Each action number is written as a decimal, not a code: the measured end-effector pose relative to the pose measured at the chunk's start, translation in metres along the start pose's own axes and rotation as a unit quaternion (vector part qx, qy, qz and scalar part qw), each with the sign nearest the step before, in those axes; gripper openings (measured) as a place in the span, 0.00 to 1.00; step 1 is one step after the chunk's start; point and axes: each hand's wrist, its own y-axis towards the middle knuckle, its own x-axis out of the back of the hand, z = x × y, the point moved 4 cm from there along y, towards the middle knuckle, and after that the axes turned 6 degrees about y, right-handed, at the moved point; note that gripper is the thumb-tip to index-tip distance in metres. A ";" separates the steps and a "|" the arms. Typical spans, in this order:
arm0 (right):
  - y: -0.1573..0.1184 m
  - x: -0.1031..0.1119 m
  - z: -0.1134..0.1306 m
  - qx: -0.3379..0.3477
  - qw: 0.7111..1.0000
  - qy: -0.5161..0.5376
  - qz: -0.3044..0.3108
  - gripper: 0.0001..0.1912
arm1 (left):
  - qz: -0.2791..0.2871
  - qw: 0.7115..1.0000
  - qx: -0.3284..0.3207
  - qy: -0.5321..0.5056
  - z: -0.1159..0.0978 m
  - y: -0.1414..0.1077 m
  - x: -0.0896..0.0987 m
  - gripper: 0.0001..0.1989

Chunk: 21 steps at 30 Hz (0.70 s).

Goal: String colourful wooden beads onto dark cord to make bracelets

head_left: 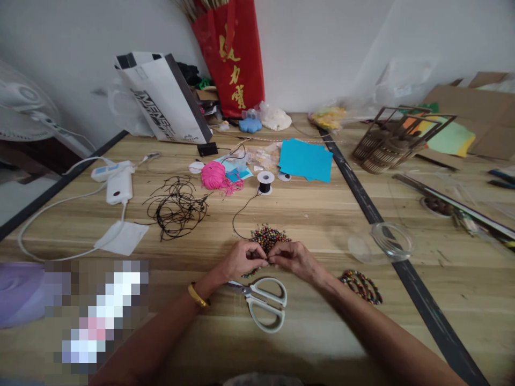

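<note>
Side by side at the near edge of a pile of small multicoloured beads (270, 235), my left hand (242, 258) and my right hand (295, 259) meet with thumbs and fingers pinched. A short beaded cord (251, 273) hangs below my left fingers. What sits between my right fingertips is too small to make out. Thin black cord runs from a white spool (265, 183) down to the beads. Just below my hands lie scissors (265, 305) with white handles, blades partly under my left wrist. Several finished bead bracelets (362, 286) rest beside my right forearm.
Tangled black cords (177, 209) lie left, near a power strip (119, 184) with a trailing white cable. Pink yarn (214, 175) and blue sheets (306, 160) are behind the spool. Clear round containers (392, 241) and a wooden basket (388, 147) stand right. Bags (164, 102) line the wall.
</note>
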 end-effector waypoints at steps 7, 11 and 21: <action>-0.005 -0.005 0.016 0.097 0.979 -0.174 0.038 0.09 | 0.007 1.000 -0.002 -0.005 0.002 -0.001 0.001 0.03; -0.006 -0.008 0.020 0.108 0.974 -0.190 0.055 0.09 | 0.011 1.000 0.000 -0.006 0.001 -0.002 0.001 0.03; -0.003 -0.001 0.012 0.115 0.979 -0.168 0.023 0.09 | 0.017 1.000 -0.009 0.013 0.005 -0.001 0.004 0.07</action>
